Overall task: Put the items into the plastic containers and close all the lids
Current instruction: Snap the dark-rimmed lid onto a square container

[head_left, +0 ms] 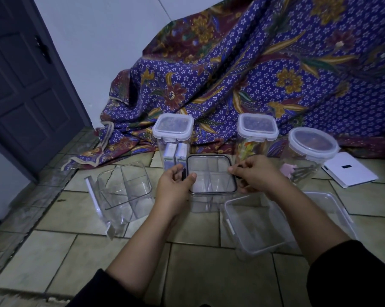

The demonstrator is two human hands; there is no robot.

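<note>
So the left hand [176,185] grips the left edge of the dark-rimmed lid [211,175], thumb on top, fingers curled at the clip. The lid sits on a divided container [203,201] on the tiled floor [209,273]. The right hand [256,173] pinches its right edge. Open tubs sit close by either side; bare tile up front.

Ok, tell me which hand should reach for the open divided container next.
Left. The left hand is nearer the open divided container, which sits on its side of the lidded box; the right hand would have to cross over.
</note>
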